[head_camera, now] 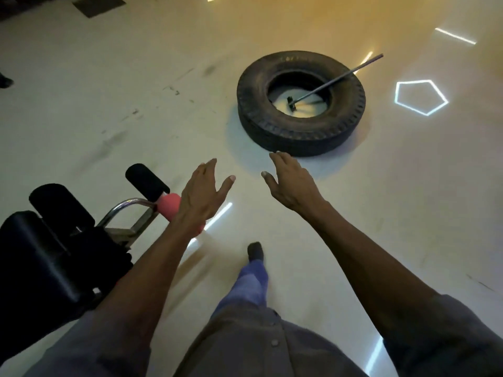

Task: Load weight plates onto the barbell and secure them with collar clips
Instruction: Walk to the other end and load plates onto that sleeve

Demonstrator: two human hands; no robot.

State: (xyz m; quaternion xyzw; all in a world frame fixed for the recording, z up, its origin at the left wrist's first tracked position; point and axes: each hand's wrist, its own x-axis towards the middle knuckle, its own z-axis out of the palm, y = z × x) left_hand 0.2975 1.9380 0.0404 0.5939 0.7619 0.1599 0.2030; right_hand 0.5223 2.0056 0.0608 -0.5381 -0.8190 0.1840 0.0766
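Note:
No barbell, weight plate or collar clip shows in the head view. My left hand (202, 190) is stretched forward over the pale floor with its fingers apart and nothing in it. My right hand (290, 180) reaches forward beside it, palm down and also empty. Both hands hang in the air just short of a large black tyre (299, 131) lying flat on the floor. A long-handled hammer (326, 84) leans in the tyre's hole, its head on the floor and its handle over the far right rim.
A black padded bench (49, 257) with foam rollers and a pink roller (168, 206) stands at the lower left. My leg and shoe (255, 251) step forward in the middle. Glossy floor (136, 91) with light reflections spreads all around.

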